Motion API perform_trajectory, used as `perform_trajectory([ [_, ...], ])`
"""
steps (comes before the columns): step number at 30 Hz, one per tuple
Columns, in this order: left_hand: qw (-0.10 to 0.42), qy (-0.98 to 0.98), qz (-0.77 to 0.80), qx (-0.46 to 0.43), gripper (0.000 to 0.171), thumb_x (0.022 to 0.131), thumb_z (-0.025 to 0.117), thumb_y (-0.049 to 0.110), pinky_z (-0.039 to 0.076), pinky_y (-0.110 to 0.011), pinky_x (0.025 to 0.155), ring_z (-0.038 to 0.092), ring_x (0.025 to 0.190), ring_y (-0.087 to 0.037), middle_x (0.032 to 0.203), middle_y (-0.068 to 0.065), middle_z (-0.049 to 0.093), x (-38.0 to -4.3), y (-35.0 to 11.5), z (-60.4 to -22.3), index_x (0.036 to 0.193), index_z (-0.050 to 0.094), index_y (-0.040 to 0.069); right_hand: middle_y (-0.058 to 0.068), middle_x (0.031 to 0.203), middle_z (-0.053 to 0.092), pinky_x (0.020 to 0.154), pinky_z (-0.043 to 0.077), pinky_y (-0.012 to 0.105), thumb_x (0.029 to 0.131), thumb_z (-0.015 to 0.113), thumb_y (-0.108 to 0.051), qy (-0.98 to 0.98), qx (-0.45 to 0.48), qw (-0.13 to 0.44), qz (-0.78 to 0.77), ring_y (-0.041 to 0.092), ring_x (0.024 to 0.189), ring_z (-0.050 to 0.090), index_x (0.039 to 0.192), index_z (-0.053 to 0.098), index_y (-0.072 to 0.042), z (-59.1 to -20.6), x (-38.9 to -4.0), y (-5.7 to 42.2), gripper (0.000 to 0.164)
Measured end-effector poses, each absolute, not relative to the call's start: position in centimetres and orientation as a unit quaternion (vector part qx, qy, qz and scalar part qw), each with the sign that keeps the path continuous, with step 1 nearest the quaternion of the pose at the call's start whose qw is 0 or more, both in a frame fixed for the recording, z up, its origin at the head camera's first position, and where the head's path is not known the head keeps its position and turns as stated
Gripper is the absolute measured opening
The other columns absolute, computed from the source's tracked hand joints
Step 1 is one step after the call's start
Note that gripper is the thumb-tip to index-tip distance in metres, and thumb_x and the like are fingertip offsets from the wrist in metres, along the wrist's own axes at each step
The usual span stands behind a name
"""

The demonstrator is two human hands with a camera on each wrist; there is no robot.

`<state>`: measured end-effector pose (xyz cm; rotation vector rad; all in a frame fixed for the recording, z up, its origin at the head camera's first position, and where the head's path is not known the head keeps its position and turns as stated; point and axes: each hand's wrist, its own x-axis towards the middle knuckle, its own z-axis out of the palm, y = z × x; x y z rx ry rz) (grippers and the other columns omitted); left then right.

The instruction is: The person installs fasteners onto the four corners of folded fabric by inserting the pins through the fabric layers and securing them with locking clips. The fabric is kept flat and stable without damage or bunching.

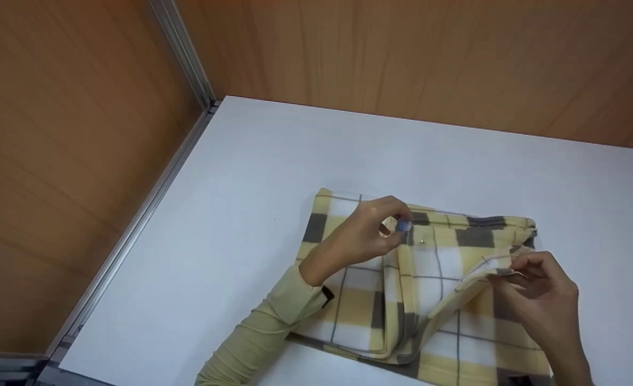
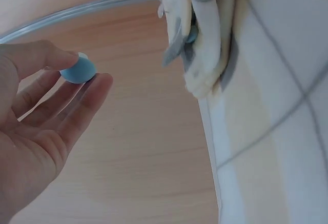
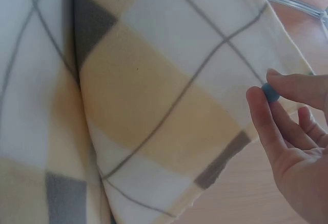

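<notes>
A folded plaid cloth [image 1: 439,262] in yellow, white and grey lies on the table. My left hand [image 1: 367,228] is over its upper part, thumb and fingers pinching a small blue dome-shaped cap [image 2: 79,71] clear of the fabric. On the other side, my right hand [image 1: 544,292] lifts a corner of the cloth. Its thumb and finger pinch a small blue round piece [image 3: 270,92] against that corner. A thin pin [image 1: 485,261] pokes up from the fabric near the right fingertips. Another small shiny point [image 1: 422,241] shows on the cloth near the left hand.
The white table [image 1: 230,187] extends left of and behind the cloth. Wood-grain panels [image 1: 402,59] stand along the back and left, joined by a metal rail [image 1: 182,48]. Another blue piece [image 2: 192,34] shows within a cloth fold in the left wrist view.
</notes>
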<state>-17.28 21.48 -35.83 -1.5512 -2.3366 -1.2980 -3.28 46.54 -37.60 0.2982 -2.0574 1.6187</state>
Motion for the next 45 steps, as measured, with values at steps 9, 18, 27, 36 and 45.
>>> perform_trajectory([
  [9,0.043,-0.74,-0.407,-0.534,0.016,0.083,0.053,0.003,0.043,-0.012,0.061,0.05,0.082,-0.001,0.097,-0.001,0.056,-16.9,24.1,-35.5,0.097,0.058,0.008,0.022,0.086,0.052,0.069,0.049,0.024,0.06,0.059,0.03,-0.769,0.099,0.256,0.577,0.019,0.085,0.06,0.092,0.045,0.018,-38.3,-3.7,47.1,0.037],
  [18,0.007,-0.738,-0.414,-0.534,0.017,0.083,0.053,0.005,0.043,-0.01,0.062,0.049,0.09,0.0,0.099,0.001,0.056,-16.0,25.8,-35.3,0.1,0.056,0.009,0.021,0.087,0.053,0.067,0.049,0.021,0.06,0.061,0.028,-0.803,0.077,0.271,0.525,0.016,0.085,0.06,0.094,0.045,0.017,-36.7,-3.6,45.9,0.04],
  [27,-0.021,-0.734,-0.422,-0.532,0.02,0.084,0.052,0.005,0.042,-0.006,0.063,0.049,0.093,0.001,0.1,0.001,0.054,-15.2,26.7,-35.2,0.103,0.055,0.009,0.022,0.088,0.054,0.067,0.049,0.021,0.059,0.062,0.027,-0.804,0.085,0.271,0.522,0.017,0.085,0.06,0.095,0.046,0.017,-37.4,-3.8,46.4,0.041],
  [36,-0.04,-0.734,-0.414,-0.537,0.018,0.083,0.053,0.005,0.041,-0.005,0.064,0.048,0.095,0.002,0.098,0.001,0.054,-14.6,27.7,-35.1,0.101,0.055,0.008,0.018,0.087,0.054,0.067,0.049,0.021,0.059,0.065,0.024,-0.815,0.085,0.273,0.505,0.016,0.082,0.06,0.093,0.048,0.013,-38.1,-4.1,46.6,0.04],
  [45,-0.046,-0.732,-0.406,-0.544,0.019,0.084,0.054,0.008,0.041,-0.005,0.065,0.048,0.093,0.001,0.097,0.001,0.054,-14.4,28.2,-35.3,0.102,0.056,0.008,0.018,0.087,0.053,0.068,0.049,0.022,0.059,0.065,0.025,-0.814,0.093,0.271,0.506,0.017,0.083,0.06,0.092,0.049,0.012,-38.1,-4.2,46.4,0.039],
])
